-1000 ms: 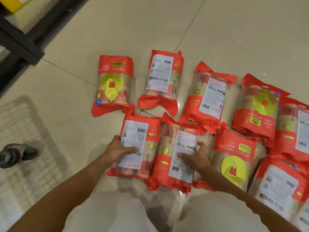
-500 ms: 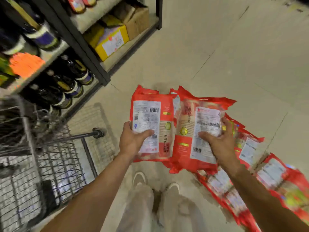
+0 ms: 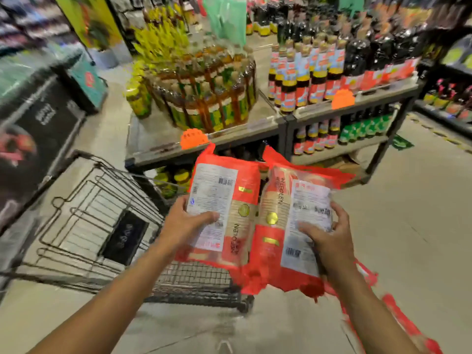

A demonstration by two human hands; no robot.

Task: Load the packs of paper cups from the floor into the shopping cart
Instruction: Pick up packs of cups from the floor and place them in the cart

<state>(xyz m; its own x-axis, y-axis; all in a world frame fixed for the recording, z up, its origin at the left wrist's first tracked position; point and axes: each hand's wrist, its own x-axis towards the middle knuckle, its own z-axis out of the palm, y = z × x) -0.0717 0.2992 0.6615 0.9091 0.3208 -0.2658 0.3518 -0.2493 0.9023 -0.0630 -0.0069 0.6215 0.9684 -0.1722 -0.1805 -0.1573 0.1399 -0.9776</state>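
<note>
Packs of paper cups, 2 in number, held side by side in the air above the near right corner of the shopping cart (image 3: pixel 107 226). Left pack (image 3: pixel 224 208): red and clear wrapper, white printed label facing the camera, gripped along its left edge by the left hand (image 3: pixel 184 223), thumb laid across the label and the fingers hidden behind the pack. Right pack (image 3: pixel 288 226): same wrapper, white label with a barcode, gripped along its right edge by the right hand (image 3: pixel 329 236), thumb on the label and fingertips curled over the far edge. Both packs stand roughly upright, long axis pointing away from the camera, and their inner edges touch or nearly touch; motion blur prevents telling which. Neither pack rests in the cart. Shopping cart: wire basket, lower left of the view, with a dark plaque on its rear panel; no packs can be seen in its visible part. Further red wrapper (image 3: pixel 398 318) shows at the lower right behind the right forearm, too blurred to count. Background: a grey shelf unit (image 3: pixel 332 106) bearing dark bottles with red and yellow labels, a round stack of amber bottles (image 3: pixel 204 88) on the adjoining shelf, and 2 orange price tags on the shelf edges. Floor (image 3: pixel 408 213): pale tiles.
</note>
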